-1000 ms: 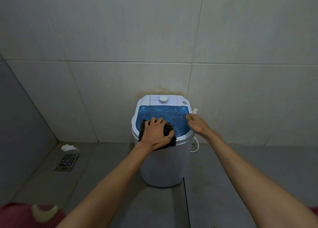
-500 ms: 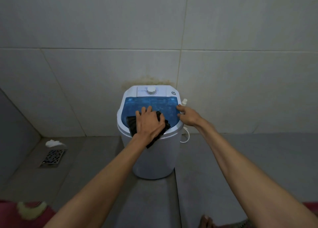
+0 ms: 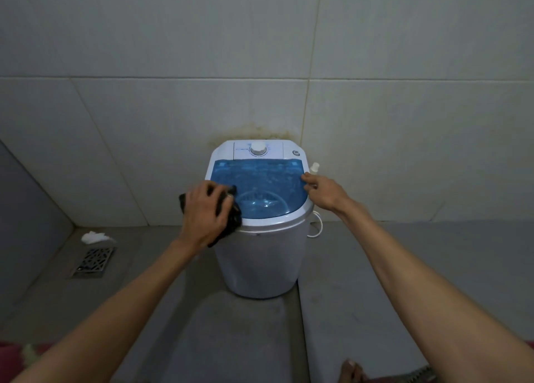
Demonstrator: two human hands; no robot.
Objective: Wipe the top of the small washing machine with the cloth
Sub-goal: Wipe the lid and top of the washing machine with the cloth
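The small white washing machine (image 3: 261, 261) stands on the grey floor against the tiled wall. Its top has a translucent blue lid (image 3: 260, 186) and a white control dial (image 3: 258, 148) at the back. My left hand (image 3: 206, 212) presses a dark cloth (image 3: 232, 222) onto the left rim of the lid; part of the cloth hangs over the machine's side. At the right rim of the lid, my right hand (image 3: 323, 192) rests with its fingertips on the edge, holding nothing.
A metal floor drain (image 3: 92, 262) sits at the left with a crumpled white scrap (image 3: 94, 236) behind it. A white hose end (image 3: 314, 167) and cord (image 3: 318, 226) are at the machine's right side. Toes (image 3: 351, 371) show at the bottom edge.
My left hand has slid the cloth from the front middle of the lid to its left rim. The right hand has stayed on the right edge. The camera view shifted slightly.
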